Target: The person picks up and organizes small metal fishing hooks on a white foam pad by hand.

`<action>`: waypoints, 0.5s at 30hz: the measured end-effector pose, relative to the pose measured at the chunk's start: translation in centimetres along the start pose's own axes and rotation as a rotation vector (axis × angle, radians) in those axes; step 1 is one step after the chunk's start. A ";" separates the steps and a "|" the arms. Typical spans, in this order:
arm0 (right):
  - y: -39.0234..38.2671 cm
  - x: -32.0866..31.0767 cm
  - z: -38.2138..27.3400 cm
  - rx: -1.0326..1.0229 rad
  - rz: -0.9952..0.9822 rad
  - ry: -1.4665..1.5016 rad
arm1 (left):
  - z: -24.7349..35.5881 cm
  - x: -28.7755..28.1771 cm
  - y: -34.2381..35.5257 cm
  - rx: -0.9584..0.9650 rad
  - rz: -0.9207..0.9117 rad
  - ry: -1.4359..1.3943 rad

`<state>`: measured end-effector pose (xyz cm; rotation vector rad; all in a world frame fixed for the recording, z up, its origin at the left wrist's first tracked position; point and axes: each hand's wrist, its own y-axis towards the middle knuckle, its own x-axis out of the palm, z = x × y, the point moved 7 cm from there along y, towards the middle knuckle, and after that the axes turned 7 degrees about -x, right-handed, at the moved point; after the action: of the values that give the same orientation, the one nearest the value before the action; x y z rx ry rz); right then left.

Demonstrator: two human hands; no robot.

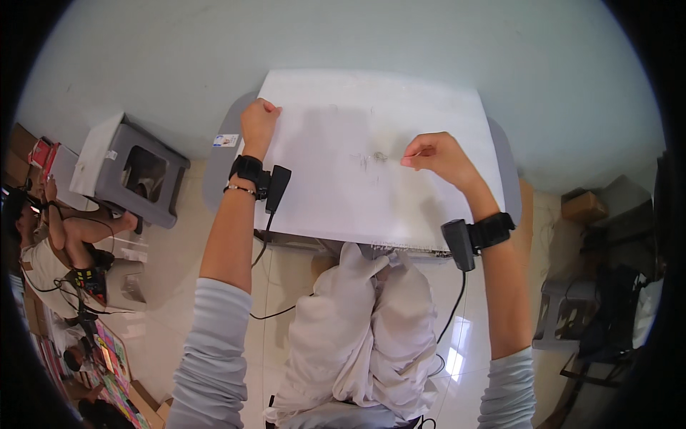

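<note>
A white sheet or board (321, 193) covers the grey table in front of me. Over its far left edge, my left hand (259, 127) is closed, thumb and fingers pressed together; whatever may be in them is too small to see. My right hand (437, 157) is pinched above the right half of the white surface. A thin, pale sliver seems to show at its fingertips, too small to name. Just left of those fingertips lies a little cluster of thin, dark, needle-like pieces (379, 156), with several more scattered beside it. Each wrist wears a black strapped device with a cable.
Grey table ends (219, 179) stick out past the white surface, which has a frayed near edge (411, 248). At the left stand a grey stool (153, 171) and a seated person (53, 250). A cardboard box (584, 206) and another stool (567, 312) are at the right.
</note>
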<state>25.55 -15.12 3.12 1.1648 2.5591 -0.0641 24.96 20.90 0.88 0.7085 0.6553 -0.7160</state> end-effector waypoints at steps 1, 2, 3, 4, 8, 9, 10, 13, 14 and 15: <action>0.1 0.8 0.2 -0.023 -0.003 0.039 | 0.5 -0.5 -0.4 -0.008 0.015 0.010; 0.1 1.2 0.7 0.020 0.015 0.032 | 0.9 -1.0 -0.7 -0.043 0.026 -0.035; 0.1 1.6 1.2 0.052 0.024 0.034 | 1.5 -1.5 -1.1 -0.069 0.045 -0.081; 0.0 1.9 1.4 0.083 0.034 0.036 | 2.2 -2.0 -1.6 -0.084 0.072 -0.131; -0.4 1.7 -0.8 -0.040 0.178 0.073 | 5.9 -4.0 -3.6 -0.101 0.026 -0.538; -1.0 1.1 -1.5 -0.048 0.253 0.143 | 7.0 -4.3 -4.6 -0.141 -0.035 -0.720; -1.6 0.5 -2.1 -0.053 0.345 0.220 | 8.2 -4.8 -5.7 -0.165 -0.099 -0.900; -4.3 1.2 -3.2 -0.106 0.543 0.701 | 10.0 -7.0 -11.1 -0.236 -0.173 -1.128; -5.0 1.6 -3.5 -0.160 0.585 0.888 | 10.7 -7.9 -13.1 -0.180 -0.167 -1.244; -5.8 2.4 -3.8 -0.229 0.615 0.967 | 10.4 -7.8 -15.4 -0.292 -0.186 -1.219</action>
<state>18.74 -16.60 5.38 2.1871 2.6039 1.1509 11.67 7.25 7.43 -0.1310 -0.3075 -1.0317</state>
